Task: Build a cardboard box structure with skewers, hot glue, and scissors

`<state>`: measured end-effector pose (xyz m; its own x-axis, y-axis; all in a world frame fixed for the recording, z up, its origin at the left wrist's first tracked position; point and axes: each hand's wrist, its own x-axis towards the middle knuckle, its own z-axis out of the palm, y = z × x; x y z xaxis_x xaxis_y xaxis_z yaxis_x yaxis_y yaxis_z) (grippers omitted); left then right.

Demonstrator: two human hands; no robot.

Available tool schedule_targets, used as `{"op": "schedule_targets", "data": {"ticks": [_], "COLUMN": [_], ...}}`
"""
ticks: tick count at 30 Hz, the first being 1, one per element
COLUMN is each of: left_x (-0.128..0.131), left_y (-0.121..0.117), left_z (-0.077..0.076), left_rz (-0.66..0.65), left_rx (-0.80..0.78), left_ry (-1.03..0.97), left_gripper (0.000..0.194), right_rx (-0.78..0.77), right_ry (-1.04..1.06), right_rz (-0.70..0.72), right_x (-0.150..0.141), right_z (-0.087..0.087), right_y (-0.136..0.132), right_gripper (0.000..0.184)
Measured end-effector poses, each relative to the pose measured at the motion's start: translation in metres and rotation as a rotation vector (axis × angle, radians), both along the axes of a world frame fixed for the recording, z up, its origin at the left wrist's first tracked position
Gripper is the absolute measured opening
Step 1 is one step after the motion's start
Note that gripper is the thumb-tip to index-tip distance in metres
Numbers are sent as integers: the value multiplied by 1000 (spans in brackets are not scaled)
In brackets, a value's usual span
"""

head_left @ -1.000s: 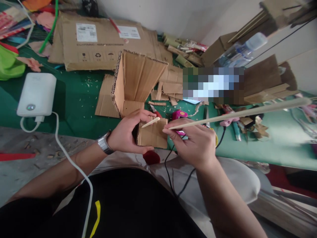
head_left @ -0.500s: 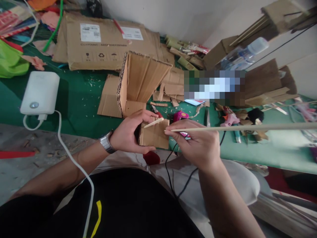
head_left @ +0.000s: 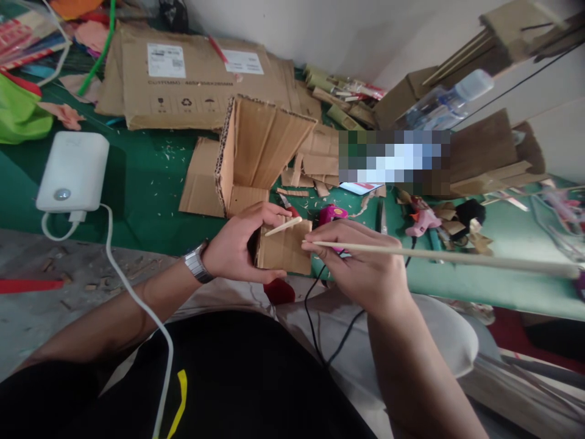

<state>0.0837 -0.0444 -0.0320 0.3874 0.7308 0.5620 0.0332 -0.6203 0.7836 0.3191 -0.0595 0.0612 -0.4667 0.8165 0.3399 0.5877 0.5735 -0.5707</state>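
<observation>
My left hand [head_left: 242, 244] grips a small cardboard box [head_left: 286, 253] at its left side, with thumb and fingers spread along two edges. A short wooden stick [head_left: 283, 226] slants up from the top of this box. Between thumb and fingertips, my right hand [head_left: 365, 262] pinches a long thin wooden stick [head_left: 448, 255], whose tip is at the box's right edge; I cannot tell whether it touches. Behind the box stands a larger folded cardboard piece [head_left: 265, 143], upright on the green table. Part of a magenta tool [head_left: 333, 213] shows behind my right hand.
A white power bank [head_left: 73, 171] with a cable lies at left. Flattened cardboard [head_left: 192, 79] covers the back. A clear bottle [head_left: 450, 100], a pink glue gun [head_left: 423, 219], a blade [head_left: 381, 216] and cardboard scraps [head_left: 320, 161] lie to the right.
The far end of the long stick has swung down toward me, while its tip stays by the small box. My left hand and the box have hardly moved.
</observation>
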Motion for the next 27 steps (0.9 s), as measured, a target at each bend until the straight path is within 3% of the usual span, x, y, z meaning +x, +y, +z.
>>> {"op": "schedule_targets", "data": {"ticks": [6,12,18,21,27], "left_x": [-1,0,0,-2,-5], "left_y": [1,3,4,3,3], "left_z": [-1,-2,-4,-3,-1], "left_rz": [-9,-20,-24,-14,-1], "left_rx": [29,45,42,11,-27], "left_ry": [-2,-33,-37,-29,31], "left_gripper": [68,69,70,69,69], "right_rx": [20,-57,-55,-66,16], "right_ry": [-61,-81,-102,-95,6], "right_rz": [-106,48,-4,-20,-73], "right_x": [-3,-2,-4,-6,-8], "right_z": [-1,10,8,18,46], "right_y": [-1,0,2,4,1], "right_gripper": [14,18,17,4,12]}}
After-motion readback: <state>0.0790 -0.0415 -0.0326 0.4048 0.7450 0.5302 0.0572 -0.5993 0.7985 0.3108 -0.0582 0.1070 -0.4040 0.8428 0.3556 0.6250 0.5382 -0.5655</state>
